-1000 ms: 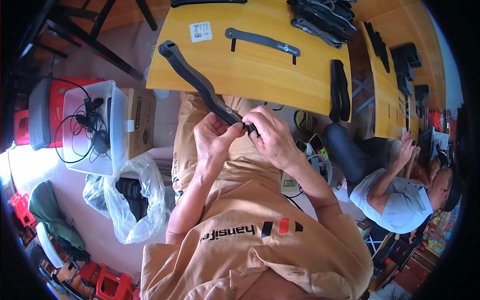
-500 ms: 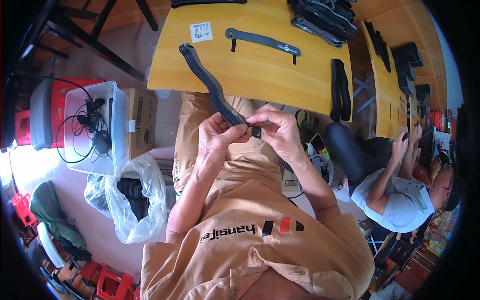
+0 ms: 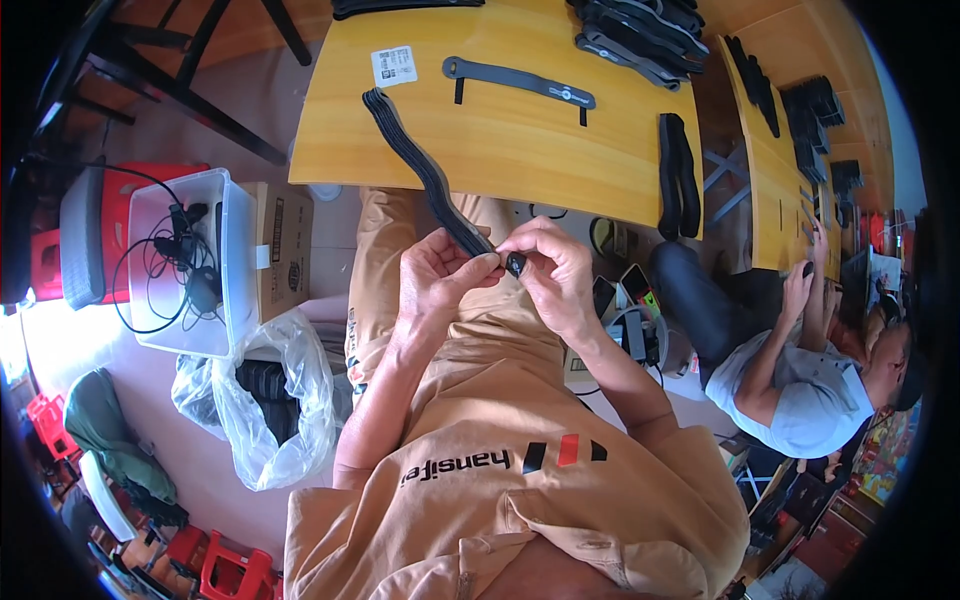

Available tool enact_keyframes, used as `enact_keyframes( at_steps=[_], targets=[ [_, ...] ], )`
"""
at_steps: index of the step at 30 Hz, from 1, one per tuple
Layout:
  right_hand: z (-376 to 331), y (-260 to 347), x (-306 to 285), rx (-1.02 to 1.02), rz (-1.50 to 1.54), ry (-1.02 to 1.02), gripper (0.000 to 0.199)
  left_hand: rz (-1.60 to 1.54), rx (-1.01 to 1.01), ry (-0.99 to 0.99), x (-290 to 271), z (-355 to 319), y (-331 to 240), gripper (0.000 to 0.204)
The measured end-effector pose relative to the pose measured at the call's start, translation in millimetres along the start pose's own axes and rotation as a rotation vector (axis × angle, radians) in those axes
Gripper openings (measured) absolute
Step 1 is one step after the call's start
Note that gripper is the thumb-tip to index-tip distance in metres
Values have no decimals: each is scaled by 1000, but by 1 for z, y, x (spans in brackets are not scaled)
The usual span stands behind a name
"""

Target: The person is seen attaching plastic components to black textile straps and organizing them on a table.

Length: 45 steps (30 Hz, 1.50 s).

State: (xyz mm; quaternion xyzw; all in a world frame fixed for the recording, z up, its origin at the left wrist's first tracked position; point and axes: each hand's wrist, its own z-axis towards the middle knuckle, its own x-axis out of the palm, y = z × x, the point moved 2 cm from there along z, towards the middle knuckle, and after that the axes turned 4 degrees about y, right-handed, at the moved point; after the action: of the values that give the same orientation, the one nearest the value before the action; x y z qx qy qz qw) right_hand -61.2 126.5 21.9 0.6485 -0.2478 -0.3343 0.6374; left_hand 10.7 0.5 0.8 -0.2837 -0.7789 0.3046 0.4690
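Observation:
A bundle of dark grey and black straps (image 3: 425, 170) runs from the table's near part down to my lap. My left hand (image 3: 435, 280) is closed round its lower end, thumb on top. My right hand (image 3: 556, 275) pinches a small black piece (image 3: 515, 264) right beside that end. Whether this piece is joined to the bundle is hidden by the fingers. Beyond the bundle a single grey strap (image 3: 525, 83) lies flat on the yellow table (image 3: 340, 140), and two short black strips stick out below it.
A white label (image 3: 394, 66) and a pile of straps (image 3: 640, 40) lie on the table. Two black straps (image 3: 679, 175) hang over its right edge. To the left stand a clear bin (image 3: 190, 260) with cables and a plastic bag (image 3: 285, 440). A co-worker (image 3: 790, 390) sits at right.
The small black piece has turned a little in my right fingers. My left hand keeps its hold on the bundle. The co-worker's hands have moved slightly.

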Motion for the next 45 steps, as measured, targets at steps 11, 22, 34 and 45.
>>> enact_keyframes(
  at_steps=[11,22,34,45],
  targets=[
    [10,-4,-6,57,-94,157,15,149,-18,127,-7,5,-8,22],
    [13,24,-27,-49,-109,44,21,111,-62,194,4,-12,-25,18],
    [18,23,-22,45,-221,556,19,345,-40,195,4,-8,-29,20],
    [13,42,-25,-67,-451,698,13,279,-192,284,5,-7,-23,20]
  ],
)
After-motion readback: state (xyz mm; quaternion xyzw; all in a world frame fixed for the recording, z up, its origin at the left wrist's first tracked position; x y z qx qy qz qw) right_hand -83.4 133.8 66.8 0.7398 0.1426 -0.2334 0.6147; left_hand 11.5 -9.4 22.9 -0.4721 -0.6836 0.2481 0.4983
